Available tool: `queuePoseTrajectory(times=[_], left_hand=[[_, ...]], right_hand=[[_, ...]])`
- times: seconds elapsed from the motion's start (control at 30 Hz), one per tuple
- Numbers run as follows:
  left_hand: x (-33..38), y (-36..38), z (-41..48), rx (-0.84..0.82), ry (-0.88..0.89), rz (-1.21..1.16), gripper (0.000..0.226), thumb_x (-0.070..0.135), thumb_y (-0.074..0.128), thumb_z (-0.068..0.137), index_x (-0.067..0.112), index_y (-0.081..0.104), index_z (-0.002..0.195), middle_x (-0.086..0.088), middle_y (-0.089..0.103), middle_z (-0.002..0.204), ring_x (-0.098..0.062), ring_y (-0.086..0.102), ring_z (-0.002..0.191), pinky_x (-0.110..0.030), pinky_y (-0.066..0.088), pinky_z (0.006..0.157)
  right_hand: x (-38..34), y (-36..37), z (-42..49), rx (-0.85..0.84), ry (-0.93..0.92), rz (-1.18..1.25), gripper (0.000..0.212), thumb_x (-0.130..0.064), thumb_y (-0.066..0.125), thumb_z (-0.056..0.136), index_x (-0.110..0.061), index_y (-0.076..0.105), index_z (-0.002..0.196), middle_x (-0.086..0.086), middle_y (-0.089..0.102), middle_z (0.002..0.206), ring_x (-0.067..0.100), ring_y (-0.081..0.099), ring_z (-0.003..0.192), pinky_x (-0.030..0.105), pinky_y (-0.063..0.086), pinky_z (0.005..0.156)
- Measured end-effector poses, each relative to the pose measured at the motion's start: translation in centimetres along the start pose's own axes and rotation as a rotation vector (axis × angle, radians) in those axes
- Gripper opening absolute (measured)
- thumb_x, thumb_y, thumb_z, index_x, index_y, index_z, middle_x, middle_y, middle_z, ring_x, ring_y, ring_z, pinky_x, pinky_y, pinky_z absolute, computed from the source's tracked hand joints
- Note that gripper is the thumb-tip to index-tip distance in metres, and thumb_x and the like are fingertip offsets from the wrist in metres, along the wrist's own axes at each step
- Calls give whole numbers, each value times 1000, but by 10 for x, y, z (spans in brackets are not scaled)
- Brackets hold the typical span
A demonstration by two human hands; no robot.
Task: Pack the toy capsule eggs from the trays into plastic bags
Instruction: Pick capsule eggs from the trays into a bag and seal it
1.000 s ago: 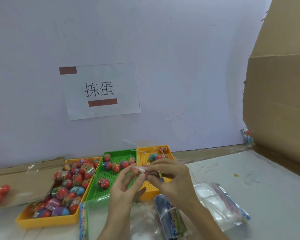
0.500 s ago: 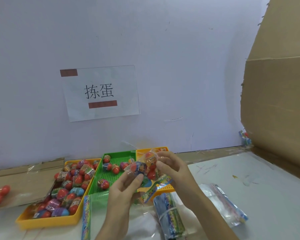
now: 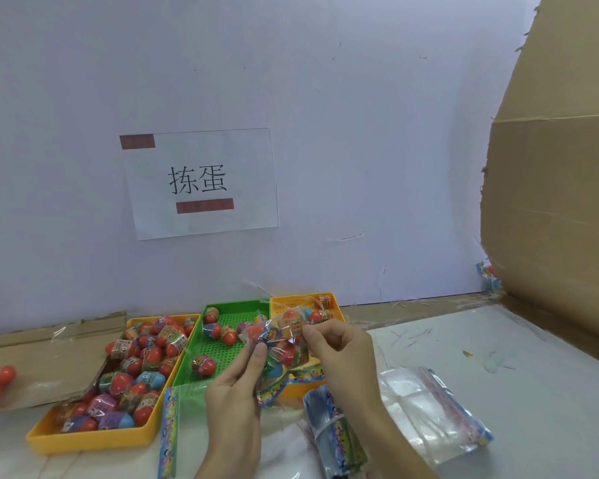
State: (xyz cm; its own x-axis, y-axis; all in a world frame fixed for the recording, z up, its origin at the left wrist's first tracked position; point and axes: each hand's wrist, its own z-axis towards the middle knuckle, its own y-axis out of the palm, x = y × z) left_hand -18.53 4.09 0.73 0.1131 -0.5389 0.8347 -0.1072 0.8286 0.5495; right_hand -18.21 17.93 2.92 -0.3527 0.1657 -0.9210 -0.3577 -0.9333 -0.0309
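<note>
A clear plastic bag (image 3: 284,340) filled with several capsule eggs hangs in the air over the trays. My left hand (image 3: 237,385) pinches its left side and my right hand (image 3: 339,347) pinches its top right. Behind and below it lie a yellow tray (image 3: 94,439) heaped with red, blue and purple eggs, a green tray (image 3: 236,307) holding several eggs, and an orange tray (image 3: 291,300) with a few eggs, partly hidden by the bag.
A stack of empty clear bags (image 3: 433,409) lies at the right on the white table, a rolled bundle of printed bags (image 3: 336,440) in front of me. A cardboard sheet (image 3: 49,361) with red eggs lies left. A big cardboard box (image 3: 561,202) stands right.
The bag was held pinched at its top between both hands; it now hangs turned up so the eggs inside show, and my hands have shifted slightly apart.
</note>
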Motion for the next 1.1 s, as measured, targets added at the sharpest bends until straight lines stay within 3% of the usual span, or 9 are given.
queuePoseTrajectory(times=[0.13, 0.27, 0.43, 0.53, 0.63, 0.77, 0.87, 1.0, 1.1], left_hand=[[-3, 1, -3, 94, 51, -22, 35, 19, 75, 73, 12, 72, 107, -3, 80, 98, -13, 77, 81, -21, 61, 62], [-1, -1, -3, 144, 47, -68, 32, 10, 71, 87, 3, 69, 118, 4, 80, 85, -6, 74, 69, -17, 57, 55], [2, 2, -9, 133, 23, -88, 47, 13, 71, 83, -3, 64, 126, 1, 80, 84, -10, 74, 65, -21, 61, 58], [4, 4, -5, 125, -4, -98, 59, 17, 72, 70, -3, 65, 125, -1, 80, 87, -11, 75, 69, -23, 62, 63], [7, 4, -1, 44, -52, -67, 56, 16, 72, 69, -1, 68, 122, -4, 80, 94, -15, 76, 82, -29, 64, 73], [4, 7, -6, -85, -51, 75, 22, 17, 72, 70, 16, 83, 89, -4, 80, 87, -11, 77, 71, -20, 57, 51], [7, 10, -7, -101, -49, 81, 34, 25, 74, 74, 19, 80, 106, -2, 80, 98, -16, 77, 76, -26, 59, 52], [18, 10, -6, -54, -97, 59, 28, 32, 61, 96, 14, 73, 114, -3, 79, 107, -30, 78, 88, -34, 64, 62], [19, 5, -4, -25, -112, 83, 32, 29, 49, 105, 6, 70, 110, -7, 79, 103, -29, 78, 80, -33, 64, 59]], right_hand=[[1, 17, -17, 6, -149, -68, 23, -23, 62, 101, -28, 78, 84, -14, 74, 78, 8, 68, 78, 20, 54, 66], [5, 23, -22, -57, -191, -135, 27, -18, 70, 95, -35, 74, 115, -38, 66, 104, -13, 60, 111, 12, 48, 95], [8, 24, -23, 97, -306, -157, 27, -8, 86, 77, -25, 82, 97, -37, 68, 87, -10, 67, 96, 9, 51, 84], [0, 15, -13, 79, -302, -126, 20, -11, 88, 76, -28, 82, 85, -25, 72, 88, -1, 69, 91, 14, 54, 78], [-9, -4, 1, -117, -125, 2, 37, -24, 83, 81, -40, 65, 109, -21, 66, 105, 4, 67, 93, 26, 59, 79], [-11, -26, 13, -334, -71, -16, 26, -40, 76, 83, -43, 69, 108, -14, 71, 94, 12, 69, 85, 31, 61, 74], [-12, -36, 18, -324, -38, 56, 19, -37, 79, 78, -34, 75, 96, 8, 74, 86, 22, 73, 80, 36, 61, 66], [-10, -58, 34, -208, 43, 394, 12, -21, 79, 77, -25, 76, 88, 5, 74, 89, 27, 74, 89, 40, 62, 76], [-14, -73, 45, -332, 80, 349, 12, -33, 79, 79, -26, 76, 88, 2, 72, 86, 17, 69, 79, 28, 58, 69]])
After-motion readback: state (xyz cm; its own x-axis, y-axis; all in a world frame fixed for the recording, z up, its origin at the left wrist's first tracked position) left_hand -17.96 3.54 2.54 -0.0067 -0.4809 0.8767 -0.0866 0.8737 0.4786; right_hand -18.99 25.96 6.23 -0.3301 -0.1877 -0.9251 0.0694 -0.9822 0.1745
